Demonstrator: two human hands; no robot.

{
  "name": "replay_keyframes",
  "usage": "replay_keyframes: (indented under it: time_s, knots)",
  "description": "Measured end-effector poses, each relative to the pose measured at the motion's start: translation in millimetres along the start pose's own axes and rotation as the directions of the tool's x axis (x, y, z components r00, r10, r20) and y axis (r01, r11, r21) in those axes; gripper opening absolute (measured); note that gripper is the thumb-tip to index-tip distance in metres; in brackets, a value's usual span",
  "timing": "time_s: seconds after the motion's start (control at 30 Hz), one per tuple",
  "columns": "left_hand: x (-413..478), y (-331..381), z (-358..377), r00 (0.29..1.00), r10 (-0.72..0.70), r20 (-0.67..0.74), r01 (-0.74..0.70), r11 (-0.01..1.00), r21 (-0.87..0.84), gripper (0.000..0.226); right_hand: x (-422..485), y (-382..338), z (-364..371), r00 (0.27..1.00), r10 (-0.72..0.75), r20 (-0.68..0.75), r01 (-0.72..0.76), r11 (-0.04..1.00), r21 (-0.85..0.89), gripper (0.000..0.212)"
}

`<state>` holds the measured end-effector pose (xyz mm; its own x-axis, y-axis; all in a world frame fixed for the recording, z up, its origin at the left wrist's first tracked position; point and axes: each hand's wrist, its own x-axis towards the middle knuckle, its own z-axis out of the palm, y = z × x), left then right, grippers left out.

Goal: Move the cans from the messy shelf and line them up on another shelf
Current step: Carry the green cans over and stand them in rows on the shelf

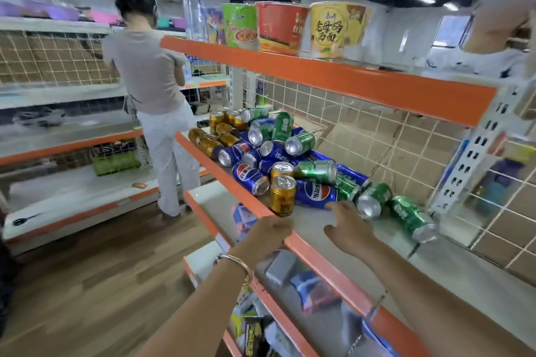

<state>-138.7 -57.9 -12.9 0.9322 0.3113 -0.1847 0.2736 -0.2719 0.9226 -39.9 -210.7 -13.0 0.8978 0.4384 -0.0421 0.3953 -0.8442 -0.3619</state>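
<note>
A heap of blue, green and gold cans lies jumbled on the middle shelf (324, 229), most on their sides. Two gold cans stand upright at the front edge; the nearer gold can (282, 195) is just above my left hand (268, 236). My left hand sits at the orange shelf lip below that can, fingers curled down, holding nothing I can see. My right hand (349, 227) hovers over the bare shelf surface with fingers spread, close to a blue Pepsi can (316, 193) and a green can (374, 200) lying on their sides.
Instant noodle cups (281, 27) and a water bottle (193, 0) stand on the top shelf. Snack packets (313, 290) fill the shelves below. Another person (153, 87) stands in the aisle to the left. A wire grid backs the shelf.
</note>
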Motion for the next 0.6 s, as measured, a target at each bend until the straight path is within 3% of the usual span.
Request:
replay_keyframes:
  time_s: [0.07,0.23,0.4,0.53,0.6]
  knots:
    - [18.7,7.2,-4.8,1.0,-0.01,-0.01,0.01,0.999,-0.032,0.024,25.7,-1.3,-7.1,1.0,-0.001,-0.001,0.001,0.998,-0.059,0.054]
    - [53.5,21.6,-13.7,0.999,-0.029,0.026,0.031,0.997,-0.07,0.012,78.1,-12.5,-18.1,1.0,-0.014,-0.017,0.01,0.974,-0.228,0.059]
    - [85.3,42.7,-30.1,0.993,-0.049,0.103,0.069,0.976,-0.206,0.029,118.8,-34.0,-28.5,1.0,-0.024,-0.009,0.018,0.91,-0.415,0.069]
    - [112.2,42.6,-43.2,0.991,-0.03,0.131,0.06,0.971,-0.233,0.007,146.1,-36.9,-25.9,0.998,0.03,0.06,0.004,0.864,-0.504,0.081]
    - [127.1,43.4,-51.5,0.99,-0.027,0.14,0.065,0.959,-0.275,0.01,159.9,-36.6,-26.0,0.995,0.069,0.073,-0.023,0.861,-0.508,0.082]
